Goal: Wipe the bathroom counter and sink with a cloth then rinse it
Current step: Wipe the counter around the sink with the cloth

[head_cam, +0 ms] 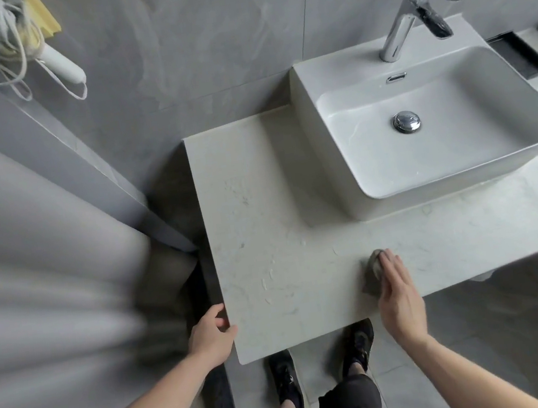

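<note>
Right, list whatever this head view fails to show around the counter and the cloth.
- Cloth: mostly covered by the right hand; size and folds unclear.
- Counter: right end cut off by the frame edge.
- Left hand: fingertips hidden under the counter's corner.
- Left side: a blurred pale surface, unidentifiable.
- Faucet: whether water runs is too small to tell.

Counter [261, 205]: pale marble-look slab, square near-left corner, wet streaks and droplets scattered across the open left half. White rectangular vessel sink [335, 167] sits on top at the far right — chrome faucet [398, 30] stands on the sink's back ledge, not on the slab. Near the front edge a small grey cloth [372, 272] lies on the counter, right hand [397, 293] flat over it, fingers extended — left hand [212, 336] grips the near-left corner.
</note>
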`<state>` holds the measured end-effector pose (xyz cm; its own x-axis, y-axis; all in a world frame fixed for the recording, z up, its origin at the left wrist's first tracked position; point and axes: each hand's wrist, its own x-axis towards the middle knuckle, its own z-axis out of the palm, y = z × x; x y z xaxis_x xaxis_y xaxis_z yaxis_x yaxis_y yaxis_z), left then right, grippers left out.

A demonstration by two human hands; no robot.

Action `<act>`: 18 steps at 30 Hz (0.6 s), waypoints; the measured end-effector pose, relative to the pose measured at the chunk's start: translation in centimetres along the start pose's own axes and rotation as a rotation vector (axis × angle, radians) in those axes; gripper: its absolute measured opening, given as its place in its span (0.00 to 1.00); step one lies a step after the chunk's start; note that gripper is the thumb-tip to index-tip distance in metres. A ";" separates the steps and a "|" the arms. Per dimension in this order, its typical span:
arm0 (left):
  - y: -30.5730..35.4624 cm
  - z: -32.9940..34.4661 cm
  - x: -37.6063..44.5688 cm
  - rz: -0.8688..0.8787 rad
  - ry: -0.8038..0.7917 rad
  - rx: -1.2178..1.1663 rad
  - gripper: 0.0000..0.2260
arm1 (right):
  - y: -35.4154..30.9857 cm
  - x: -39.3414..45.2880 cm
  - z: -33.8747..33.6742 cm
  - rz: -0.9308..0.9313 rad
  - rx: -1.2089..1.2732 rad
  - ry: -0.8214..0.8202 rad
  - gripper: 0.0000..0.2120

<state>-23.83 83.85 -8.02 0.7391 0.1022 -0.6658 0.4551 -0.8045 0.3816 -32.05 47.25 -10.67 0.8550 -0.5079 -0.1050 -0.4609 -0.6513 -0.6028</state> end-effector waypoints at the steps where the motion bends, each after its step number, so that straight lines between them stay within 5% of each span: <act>1: -0.1 0.0 0.0 -0.001 -0.001 -0.010 0.26 | 0.5 1.2 -0.7 0.055 -0.010 0.018 0.23; 5: -0.3 0.3 -0.1 -0.019 0.012 -0.044 0.26 | 0.8 5.0 0.0 0.144 -0.120 -0.065 0.24; 9: -0.9 0.8 0.1 -0.054 0.006 -0.132 0.27 | -2.8 4.9 4.0 0.039 -0.235 -0.121 0.28; 18: -2.4 1.2 -0.3 -0.122 -0.061 -0.403 0.24 | -12.9 -5.0 13.9 -0.688 -0.179 -0.473 0.32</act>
<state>-25.72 85.04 -9.49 0.6426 0.1377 -0.7537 0.7039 -0.4947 0.5097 -27.04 66.07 -13.38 0.9492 0.2967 -0.1049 0.2010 -0.8281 -0.5233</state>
